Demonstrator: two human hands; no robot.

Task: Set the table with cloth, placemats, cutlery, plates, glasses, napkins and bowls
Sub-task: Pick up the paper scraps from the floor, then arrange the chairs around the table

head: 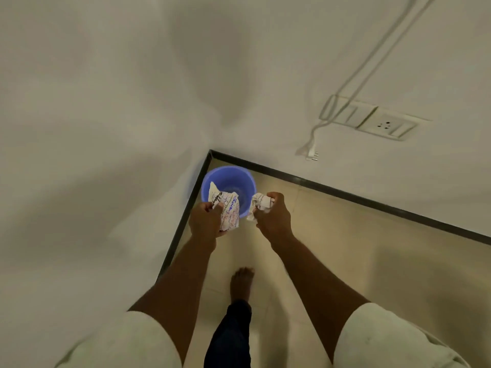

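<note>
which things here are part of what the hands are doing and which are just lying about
In use:
- left hand gripping printed crumpled paper
- right hand gripping smaller crumpled paper wad
- round blue plastic bucket below them

Lying about:
- white wall socket panel
- unplugged white cable plug

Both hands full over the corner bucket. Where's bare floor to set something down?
Bare beige floor tile runs right of the right hand, bordered by the dark skirting. Crowded in the corner: the round blue plastic bucket sits under the left hand with its printed paper wrapper and the right's crumpled paper.
</note>
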